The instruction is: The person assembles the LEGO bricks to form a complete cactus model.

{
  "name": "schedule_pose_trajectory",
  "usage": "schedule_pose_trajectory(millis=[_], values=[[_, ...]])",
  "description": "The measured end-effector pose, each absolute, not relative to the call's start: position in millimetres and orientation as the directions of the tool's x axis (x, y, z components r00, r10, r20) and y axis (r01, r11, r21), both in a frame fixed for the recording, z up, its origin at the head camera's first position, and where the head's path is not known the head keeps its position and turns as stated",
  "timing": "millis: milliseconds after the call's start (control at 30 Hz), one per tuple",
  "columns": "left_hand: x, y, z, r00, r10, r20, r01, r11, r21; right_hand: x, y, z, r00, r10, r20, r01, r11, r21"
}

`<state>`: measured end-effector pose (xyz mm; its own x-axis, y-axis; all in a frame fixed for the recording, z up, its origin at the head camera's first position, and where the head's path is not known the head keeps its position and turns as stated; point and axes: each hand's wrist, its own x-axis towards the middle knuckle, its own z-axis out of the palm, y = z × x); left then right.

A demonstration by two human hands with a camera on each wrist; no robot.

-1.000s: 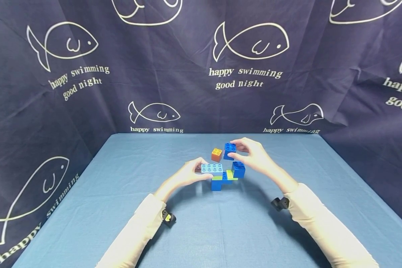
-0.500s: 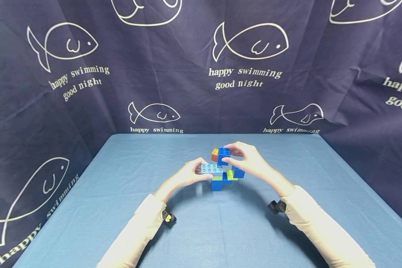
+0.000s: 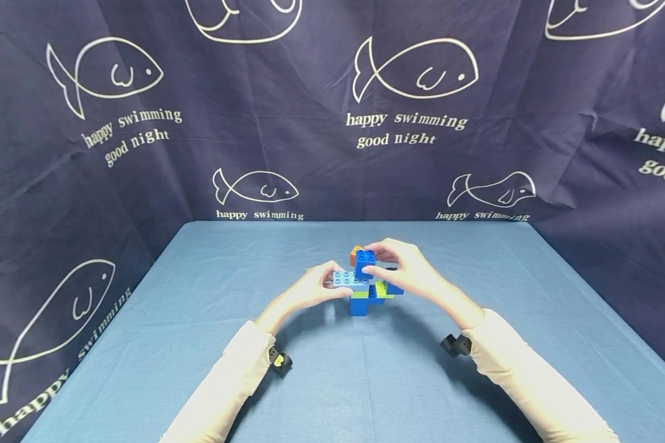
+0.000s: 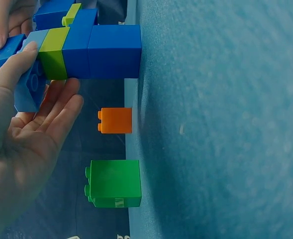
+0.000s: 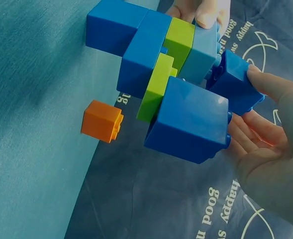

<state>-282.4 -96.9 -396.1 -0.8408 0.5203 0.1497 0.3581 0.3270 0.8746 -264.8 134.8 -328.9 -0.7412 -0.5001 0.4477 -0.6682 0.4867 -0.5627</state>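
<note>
My right hand (image 3: pixel 410 266) pinches a dark blue toy building brick (image 5: pixel 234 82) between thumb and fingers. That brick stands right at the studs of a light blue brick (image 3: pixel 343 280), over its right end. My left hand (image 3: pixel 305 289) grips the light blue brick by its left end, thumb in front and fingers behind. Under it, a lime brick (image 4: pixel 54 52) and blue bricks (image 4: pixel 115 51) form the lower part of the build. Off to the right side, a thin lime brick (image 5: pixel 156 88) carries a large blue brick (image 5: pixel 188 119), partly hidden by my right hand in the head view.
Behind the build an orange brick (image 4: pixel 116 120) stands on the blue tablecloth (image 3: pixel 332 381). A green brick (image 4: pixel 115 183) stands farther left, almost wholly hidden behind my left hand in the head view. A dark fish-print curtain (image 3: pixel 310 135) hangs behind the table.
My right hand has brought the dark blue brick left and down, from above the large blue brick to the light blue brick's studs. My left hand has stayed in place.
</note>
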Motion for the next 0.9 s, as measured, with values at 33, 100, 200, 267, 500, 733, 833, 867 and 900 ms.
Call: schedule_pose_trajectory(millis=[33,100,200,267,500,733,833,867,900], values=[[-282.4,-97.0,-395.9,-0.841,0.519,0.149,0.358,0.331,0.873,-264.6,134.4,-329.0,-0.741,-0.502,0.446,-0.668,0.487,-0.563],[-282.5,-97.2,-395.6,-0.842,0.519,0.148,0.362,0.338,0.869,-264.3,134.1,-329.5,-0.741,-0.507,0.441,-0.668,0.489,-0.561],[-282.6,-97.5,-395.1,-0.841,0.520,0.151,0.367,0.343,0.864,-264.3,133.4,-330.3,-0.741,-0.514,0.433,-0.668,0.491,-0.559],[-282.5,-97.7,-394.9,-0.841,0.520,0.153,0.371,0.346,0.862,-264.3,133.1,-330.4,-0.739,-0.517,0.432,-0.669,0.490,-0.559],[-281.2,-97.4,-394.4,-0.847,0.509,0.152,0.369,0.358,0.858,-263.9,133.1,-330.1,-0.725,-0.533,0.436,-0.682,0.474,-0.557],[-280.9,-96.5,-395.1,-0.846,0.510,0.154,0.367,0.349,0.863,-265.0,134.1,-330.9,-0.717,-0.543,0.437,-0.690,0.468,-0.552],[-280.9,-96.5,-395.0,-0.847,0.508,0.158,0.370,0.348,0.861,-264.8,134.2,-330.4,-0.717,-0.548,0.431,-0.689,0.462,-0.559],[-280.9,-96.5,-395.2,-0.846,0.508,0.161,0.374,0.350,0.859,-264.8,134.2,-330.3,-0.714,-0.553,0.429,-0.691,0.459,-0.558],[-281.1,-96.6,-395.2,-0.847,0.506,0.162,0.375,0.353,0.857,-264.9,134.2,-330.5,-0.712,-0.558,0.427,-0.693,0.456,-0.559]])
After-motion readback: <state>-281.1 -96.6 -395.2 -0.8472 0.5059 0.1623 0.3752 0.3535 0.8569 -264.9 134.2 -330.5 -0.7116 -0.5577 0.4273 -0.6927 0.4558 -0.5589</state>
